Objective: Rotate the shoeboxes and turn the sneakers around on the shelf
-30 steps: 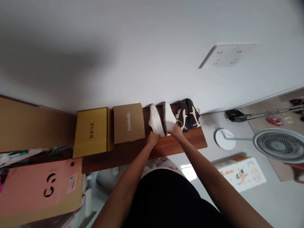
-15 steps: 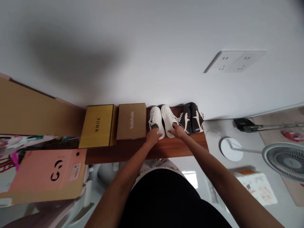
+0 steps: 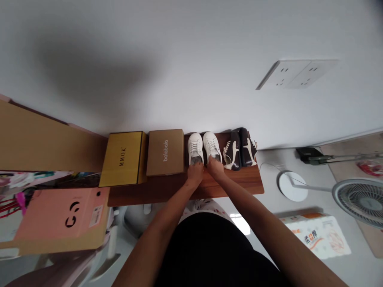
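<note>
Left hand (image 3: 195, 174) covers the heel of the left white sneaker (image 3: 195, 148); right hand (image 3: 215, 168) covers the heel of the right white sneaker (image 3: 212, 146). Whether either hand has closed on its shoe cannot be determined. Fan (image 3: 360, 201) is cut off by the right edge, as is the red packet (image 3: 371, 168). Pink box (image 3: 60, 217) runs off the left edge. Its label (image 3: 96, 215) is too small to read, as is the fine print on the printed pack (image 3: 317, 237).
</note>
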{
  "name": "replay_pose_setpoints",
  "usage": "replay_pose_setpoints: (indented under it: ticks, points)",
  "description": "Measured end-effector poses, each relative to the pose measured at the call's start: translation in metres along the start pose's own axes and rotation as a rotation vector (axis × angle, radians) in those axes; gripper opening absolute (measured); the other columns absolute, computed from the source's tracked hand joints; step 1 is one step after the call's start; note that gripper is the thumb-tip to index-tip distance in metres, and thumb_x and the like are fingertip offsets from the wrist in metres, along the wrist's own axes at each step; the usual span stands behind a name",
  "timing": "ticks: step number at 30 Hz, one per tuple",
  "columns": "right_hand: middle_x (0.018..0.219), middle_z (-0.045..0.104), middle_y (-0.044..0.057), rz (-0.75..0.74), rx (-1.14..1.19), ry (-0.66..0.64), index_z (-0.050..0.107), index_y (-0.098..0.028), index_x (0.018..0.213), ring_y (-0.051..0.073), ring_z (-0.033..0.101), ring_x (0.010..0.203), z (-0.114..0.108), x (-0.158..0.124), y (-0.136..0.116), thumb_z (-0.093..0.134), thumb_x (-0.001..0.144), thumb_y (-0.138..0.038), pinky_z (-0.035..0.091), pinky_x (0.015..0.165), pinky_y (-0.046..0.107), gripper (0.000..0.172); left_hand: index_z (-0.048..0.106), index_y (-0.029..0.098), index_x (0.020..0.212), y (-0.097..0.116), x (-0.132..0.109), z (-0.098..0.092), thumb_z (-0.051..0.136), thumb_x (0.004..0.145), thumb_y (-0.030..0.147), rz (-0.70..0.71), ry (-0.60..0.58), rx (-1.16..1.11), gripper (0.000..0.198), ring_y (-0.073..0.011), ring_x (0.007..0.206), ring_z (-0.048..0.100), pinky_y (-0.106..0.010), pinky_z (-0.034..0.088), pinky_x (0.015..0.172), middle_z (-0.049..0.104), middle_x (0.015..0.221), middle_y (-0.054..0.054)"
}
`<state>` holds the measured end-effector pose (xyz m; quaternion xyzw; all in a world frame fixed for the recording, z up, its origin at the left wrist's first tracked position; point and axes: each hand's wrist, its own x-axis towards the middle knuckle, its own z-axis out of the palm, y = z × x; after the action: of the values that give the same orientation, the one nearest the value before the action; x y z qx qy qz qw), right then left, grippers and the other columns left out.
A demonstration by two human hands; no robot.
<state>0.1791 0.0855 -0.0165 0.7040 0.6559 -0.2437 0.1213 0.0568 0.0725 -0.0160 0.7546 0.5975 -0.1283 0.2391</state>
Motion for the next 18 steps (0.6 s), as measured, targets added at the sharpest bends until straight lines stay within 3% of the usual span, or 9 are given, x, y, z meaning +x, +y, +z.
replay_pose_setpoints:
  ticks: [14, 18]
  points:
    - [0.103, 0.073, 0.015, 0.039, 0.022, -0.010, 0.054, -0.017, 0.121, 0.022, 0.072, 0.095, 0.010, 0.005, -0.012, 0.038, 0.099, -0.012, 0.052, 0.082, 0.031, 0.028, 0.067, 0.017, 0.111, -0.004, 0.013, 0.006, 0.044, 0.096, 0.014, -0.043, 0.035, -0.110, 0.028, -0.0270, 0.110, 0.065, -0.035, 0.044, 0.098, 0.069, 0.113, -0.015]
    - [0.109, 0.071, 0.019, -0.002, 0.035, 0.018, 0.055, -0.014, 0.120, 0.024, 0.069, 0.102, 0.005, 0.003, -0.014, 0.040, 0.099, -0.012, 0.050, 0.088, 0.033, 0.027, 0.065, 0.015, 0.113, -0.003, 0.010, 0.003, 0.046, 0.095, 0.013, -0.030, 0.035, -0.079, 0.026, -0.0271, 0.112, 0.064, -0.035, 0.041, 0.101, 0.069, 0.113, -0.015]
